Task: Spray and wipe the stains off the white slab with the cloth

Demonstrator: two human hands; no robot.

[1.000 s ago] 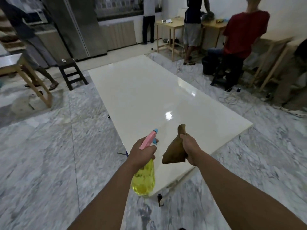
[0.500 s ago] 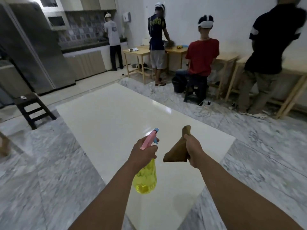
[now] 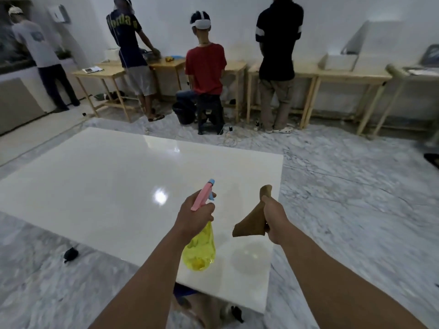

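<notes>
A large glossy white slab (image 3: 114, 186) lies flat on the marble floor in front of me. My left hand (image 3: 196, 213) grips a spray bottle (image 3: 199, 250) with a yellow body and a pink and blue nozzle, held over the slab's near right part and pointing away from me. My right hand (image 3: 275, 216) holds a brown cloth (image 3: 251, 222) in the air beside the bottle, above the slab's right edge. I see no clear stains on the slab, only light glare.
Several people stand or sit with their backs to me at wooden tables (image 3: 332, 77) along the far wall. Cables (image 3: 231, 136) lie on the floor behind the slab. A small black object (image 3: 70, 254) sits on the marble (image 3: 356, 198) left of the slab.
The view has swung right and up, so the slab now lies across the frame. Both hands keep their hold on the bottle and cloth, in much the same pose.
</notes>
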